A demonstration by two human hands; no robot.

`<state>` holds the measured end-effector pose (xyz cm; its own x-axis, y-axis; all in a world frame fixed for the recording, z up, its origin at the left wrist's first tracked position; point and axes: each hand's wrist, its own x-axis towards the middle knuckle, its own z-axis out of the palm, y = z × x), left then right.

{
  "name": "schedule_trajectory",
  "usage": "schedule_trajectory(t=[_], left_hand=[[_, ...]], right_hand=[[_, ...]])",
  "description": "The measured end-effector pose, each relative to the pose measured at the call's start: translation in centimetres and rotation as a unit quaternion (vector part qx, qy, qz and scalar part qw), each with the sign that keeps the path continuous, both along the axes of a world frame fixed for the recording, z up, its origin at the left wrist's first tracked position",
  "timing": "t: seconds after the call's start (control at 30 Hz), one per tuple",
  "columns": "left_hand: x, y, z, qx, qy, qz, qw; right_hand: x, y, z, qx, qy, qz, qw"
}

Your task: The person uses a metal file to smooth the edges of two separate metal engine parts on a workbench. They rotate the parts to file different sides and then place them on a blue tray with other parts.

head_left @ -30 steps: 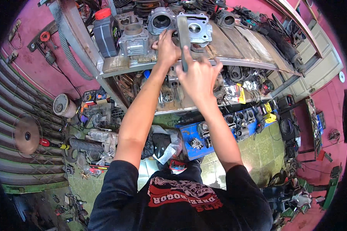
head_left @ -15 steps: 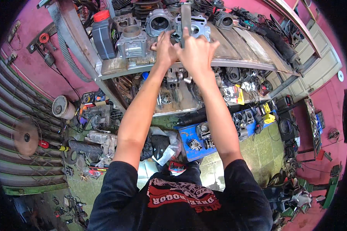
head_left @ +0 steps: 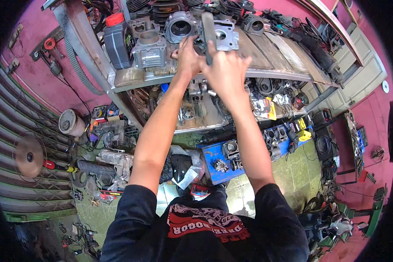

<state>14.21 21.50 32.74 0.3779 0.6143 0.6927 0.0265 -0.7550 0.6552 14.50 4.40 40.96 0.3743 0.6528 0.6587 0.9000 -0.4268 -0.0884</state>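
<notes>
My right hand (head_left: 227, 72) grips a long flat grey metal file (head_left: 208, 28), its index finger laid along the blade. The file points away from me over the bench edge. My left hand (head_left: 188, 61) is closed at the bench edge beside the file, and what its fingers hold is mostly hidden. Just beyond it stands a grey metal engine housing (head_left: 180, 27) with a round bore. Right of the file is a silver engine part (head_left: 228, 38) with a flat, holed face, partly covered by the file. A finned cylinder block (head_left: 151, 51) stands left of my left hand.
A dark bottle with a red cap (head_left: 117, 41) stands at the bench's left end. Below, a shelf (head_left: 205, 118) carries several metal parts. A blue tray (head_left: 214, 153) with engine parts lies lower down. At the left is a fan (head_left: 29, 156).
The file has tilted, its far end shifting left and nearer to me. My right hand has drawn back slightly toward me; my left hand stays nearly in place.
</notes>
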Motion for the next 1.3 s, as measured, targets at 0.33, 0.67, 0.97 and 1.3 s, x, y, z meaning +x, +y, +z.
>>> schedule_trajectory(t=[0.33,0.67,0.97,1.3], left_hand=[[-0.3,-1.1,1.0,0.028,-0.003,0.009,1.000],[-0.2,-1.4,1.0,0.027,0.019,0.005,0.999],[-0.2,-0.6,0.3,0.042,-0.003,-0.003,0.999],[-0.4,-1.0,0.5,0.036,0.026,0.036,0.998]], right_hand=[[0.6,-1.3,0.3,0.011,-0.009,-0.059,0.998],[2.3,-0.2,0.3,0.035,0.000,-0.038,0.999],[0.4,0.3,0.9,-0.008,0.042,-0.021,0.999],[-3.0,-4.9,-1.3,-0.002,-0.045,-0.013,0.999]])
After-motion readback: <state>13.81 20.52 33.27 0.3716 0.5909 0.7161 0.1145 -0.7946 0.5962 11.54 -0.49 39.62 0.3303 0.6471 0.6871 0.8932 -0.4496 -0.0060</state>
